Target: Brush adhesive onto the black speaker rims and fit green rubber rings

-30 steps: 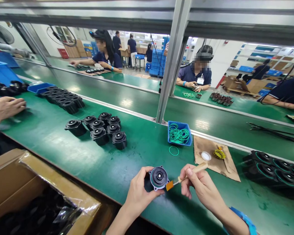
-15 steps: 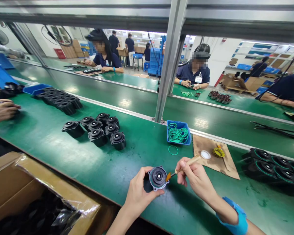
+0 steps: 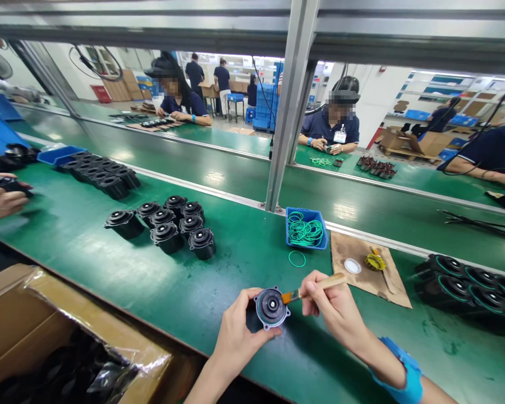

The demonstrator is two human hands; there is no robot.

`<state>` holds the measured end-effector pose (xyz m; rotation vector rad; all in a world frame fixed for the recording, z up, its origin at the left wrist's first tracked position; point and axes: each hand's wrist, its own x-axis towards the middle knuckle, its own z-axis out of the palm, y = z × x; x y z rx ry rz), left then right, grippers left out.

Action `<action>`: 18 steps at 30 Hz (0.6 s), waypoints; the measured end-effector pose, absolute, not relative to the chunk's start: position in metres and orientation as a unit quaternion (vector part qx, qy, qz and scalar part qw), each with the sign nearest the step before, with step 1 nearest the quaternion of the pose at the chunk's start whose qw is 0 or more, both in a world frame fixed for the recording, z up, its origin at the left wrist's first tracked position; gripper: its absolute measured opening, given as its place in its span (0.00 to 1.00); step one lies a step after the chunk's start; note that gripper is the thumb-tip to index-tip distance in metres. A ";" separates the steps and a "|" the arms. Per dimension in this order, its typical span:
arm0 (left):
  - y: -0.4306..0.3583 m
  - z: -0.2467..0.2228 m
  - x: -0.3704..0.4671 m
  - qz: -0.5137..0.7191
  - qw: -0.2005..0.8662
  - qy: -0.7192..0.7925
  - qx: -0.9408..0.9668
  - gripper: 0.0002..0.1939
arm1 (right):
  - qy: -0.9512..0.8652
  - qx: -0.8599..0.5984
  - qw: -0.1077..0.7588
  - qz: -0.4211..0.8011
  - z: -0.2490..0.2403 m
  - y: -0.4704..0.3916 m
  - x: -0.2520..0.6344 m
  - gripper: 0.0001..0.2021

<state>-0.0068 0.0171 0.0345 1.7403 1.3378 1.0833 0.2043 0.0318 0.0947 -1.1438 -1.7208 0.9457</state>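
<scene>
My left hand [image 3: 240, 325] is closed around the side of a black round motor housing [image 3: 272, 307], its top face turned toward me. A green ring runs around the rim of that face. In my right hand [image 3: 328, 300] is a paintbrush [image 3: 315, 285] with a pale wooden handle, gripped between thumb and fingers. Its orange bristles touch the right upper edge of the housing's face. Just beyond, a single green O-ring [image 3: 297, 258] lies on the green table [image 3: 244, 269], near a blue bin [image 3: 306, 229] of green O-rings.
Brown cardboard [image 3: 340, 252] at right carries a white lid [image 3: 352, 266] and a yellow cup [image 3: 375, 261] with another brush. Black housings stand at left [image 3: 165, 237] and right [image 3: 454, 289]. A carton [image 3: 8, 314] sits front left. Another person's hand [image 3: 2, 202] works at far left.
The brush has moved up along the housing's right edge, and its handle now lies flatter. My left hand stays almost still. The other person's hand at far left has shifted left.
</scene>
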 end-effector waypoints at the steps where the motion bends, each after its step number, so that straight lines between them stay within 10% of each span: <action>1: 0.017 0.034 -0.007 0.414 0.341 0.515 0.669 0.30 | -0.697 -0.458 0.415 0.365 0.096 0.027 0.205 0.26; 18: 0.012 0.028 -0.012 0.454 0.283 0.431 0.727 0.33 | -0.738 -0.411 0.419 0.334 0.110 0.027 0.205 0.22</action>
